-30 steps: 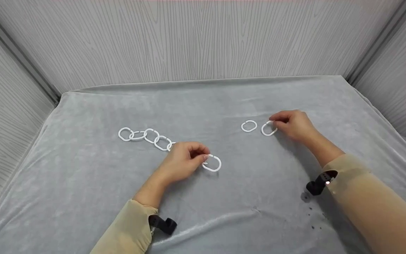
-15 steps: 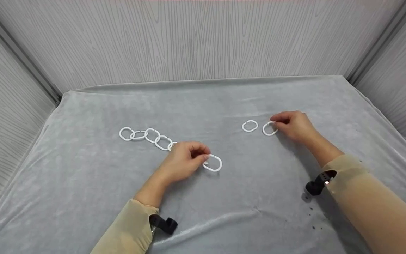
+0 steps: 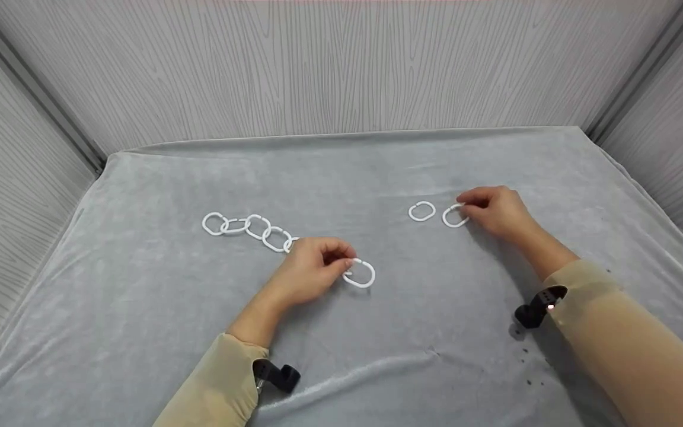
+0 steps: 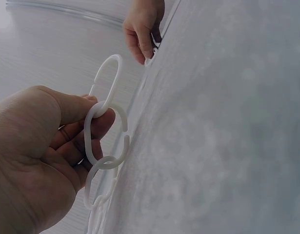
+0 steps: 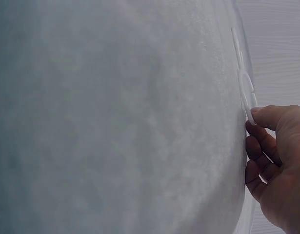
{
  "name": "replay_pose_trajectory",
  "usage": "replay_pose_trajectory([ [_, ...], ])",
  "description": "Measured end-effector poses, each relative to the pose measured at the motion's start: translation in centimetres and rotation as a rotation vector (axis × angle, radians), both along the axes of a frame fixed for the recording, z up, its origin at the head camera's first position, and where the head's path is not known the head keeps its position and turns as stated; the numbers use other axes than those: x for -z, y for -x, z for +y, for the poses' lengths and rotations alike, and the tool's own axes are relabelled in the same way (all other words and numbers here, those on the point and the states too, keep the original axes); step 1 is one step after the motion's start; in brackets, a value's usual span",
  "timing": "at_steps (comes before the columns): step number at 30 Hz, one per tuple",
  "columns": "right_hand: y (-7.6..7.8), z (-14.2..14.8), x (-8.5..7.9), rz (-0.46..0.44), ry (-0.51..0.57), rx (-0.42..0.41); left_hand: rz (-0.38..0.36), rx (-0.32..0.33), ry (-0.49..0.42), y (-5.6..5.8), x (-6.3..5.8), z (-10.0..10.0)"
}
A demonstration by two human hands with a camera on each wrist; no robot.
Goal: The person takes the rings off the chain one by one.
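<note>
Across the grey cloth (image 3: 412, 314), left of centre, runs a white link chain (image 3: 268, 232), pinched near its right end by the left hand (image 3: 312, 270), thumb to fingertips. Farther right, right hand (image 3: 495, 210) pinches a loose link (image 3: 444, 216); second loose link (image 3: 411, 213) lies just left, apart.

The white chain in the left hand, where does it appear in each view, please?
Head: white chain mostly left of centre, partly behind the left hand.
Left wrist: left of centre, down to the bottom edge.
Right wrist: not in it.
Shared landmark: the right hand.
</note>
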State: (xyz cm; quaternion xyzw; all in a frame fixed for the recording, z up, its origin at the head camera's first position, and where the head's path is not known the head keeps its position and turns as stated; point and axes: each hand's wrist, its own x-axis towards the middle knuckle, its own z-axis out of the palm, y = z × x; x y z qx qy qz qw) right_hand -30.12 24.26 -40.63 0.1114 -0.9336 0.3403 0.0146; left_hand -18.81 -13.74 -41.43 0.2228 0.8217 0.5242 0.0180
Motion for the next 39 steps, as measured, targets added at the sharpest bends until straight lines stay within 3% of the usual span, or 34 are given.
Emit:
replay_pose_trajectory([
  [14, -0.1, 0.2, -0.2, 0.002, 0.005, 0.000, -0.005, -0.009, 0.005, 0.1, 0.1, 0.0],
  [22, -0.6, 0.4, -1.1, 0.020, 0.008, 0.021, -0.002, -0.008, -0.003, 0.0, 0.0, 0.0],
  [30, -1.8, -1.2, -2.2, 0.103, 0.084, -0.027, 0.009, -0.017, -0.002, 0.2, 0.1, 0.0],
  [39, -4.4, -4.5, -3.5, 0.114, 0.223, -0.095, 0.005, -0.025, -0.004, 0.1, 0.1, 0.0],
])
